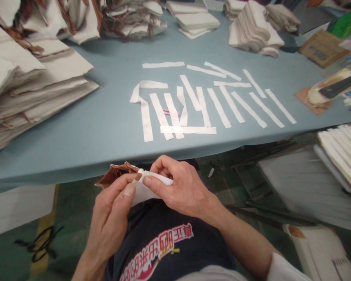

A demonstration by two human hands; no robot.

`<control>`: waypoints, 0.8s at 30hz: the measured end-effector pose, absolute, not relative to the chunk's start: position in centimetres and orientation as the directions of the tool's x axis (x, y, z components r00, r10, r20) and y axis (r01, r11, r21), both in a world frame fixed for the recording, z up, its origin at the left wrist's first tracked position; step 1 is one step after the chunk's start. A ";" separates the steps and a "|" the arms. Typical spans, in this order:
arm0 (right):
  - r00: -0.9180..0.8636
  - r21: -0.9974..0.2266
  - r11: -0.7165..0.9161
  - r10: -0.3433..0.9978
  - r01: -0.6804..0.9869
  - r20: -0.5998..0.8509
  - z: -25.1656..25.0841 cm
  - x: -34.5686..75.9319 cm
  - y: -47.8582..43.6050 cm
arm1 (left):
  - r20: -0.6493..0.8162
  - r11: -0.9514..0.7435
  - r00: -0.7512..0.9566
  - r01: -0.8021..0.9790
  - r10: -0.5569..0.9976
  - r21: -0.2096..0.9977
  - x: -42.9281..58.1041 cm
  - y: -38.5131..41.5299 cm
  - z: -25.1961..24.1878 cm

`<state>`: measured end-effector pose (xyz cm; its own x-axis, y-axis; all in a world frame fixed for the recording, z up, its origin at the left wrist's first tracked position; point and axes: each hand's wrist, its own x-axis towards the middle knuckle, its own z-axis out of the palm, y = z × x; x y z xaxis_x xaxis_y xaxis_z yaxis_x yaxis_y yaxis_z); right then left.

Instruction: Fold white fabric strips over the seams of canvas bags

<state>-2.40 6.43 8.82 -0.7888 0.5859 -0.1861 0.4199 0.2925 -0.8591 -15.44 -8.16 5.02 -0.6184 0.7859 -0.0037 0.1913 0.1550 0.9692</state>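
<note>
Cool, diffuse light, seemingly from overhead, brightens the blue-green cloth-covered table (114,78). Near centre, toward 12 o'clock, overlapping flat white strips (190,130) glare. The dark green floor (74,205) at 8 o'clock is dim. At 3 o'clock, ridged cream-white stacked sheets (345,156) look stretched and soft.

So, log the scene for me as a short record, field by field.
Left hand: pinching the white-and-brown piece near its upper edge
Right hand: gripping the same piece's white part
Table: blue-grey cover
Table centre: loose white strips, some overlapping
Table left: stacked flat pieces
Far side: folded white stacks
Table right: cardboard box; dark-handled tool, type unclear
</note>
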 end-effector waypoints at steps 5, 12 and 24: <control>-0.824 -0.905 0.212 0.526 0.369 -0.213 8.7 -2.3 6.8 | 0.016 0.163 -0.609 0.238 0.793 0.958 -15.6 -7.8 5.6; -0.859 -0.948 0.150 0.480 0.281 -0.178 9.2 -2.0 6.9 | 0.115 0.103 -0.550 0.349 0.827 0.931 -16.2 -8.5 6.2; -0.858 -0.961 0.069 0.471 0.268 -0.206 8.7 -2.8 6.8 | 0.201 0.117 -0.577 0.466 0.792 0.877 -15.4 -8.8 6.1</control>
<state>-2.81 6.79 8.68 -0.8577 0.4712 -0.2057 0.2684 0.0692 -0.9608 -15.37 -8.83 6.07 -0.5770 0.7917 0.2010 0.4662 0.1172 0.8769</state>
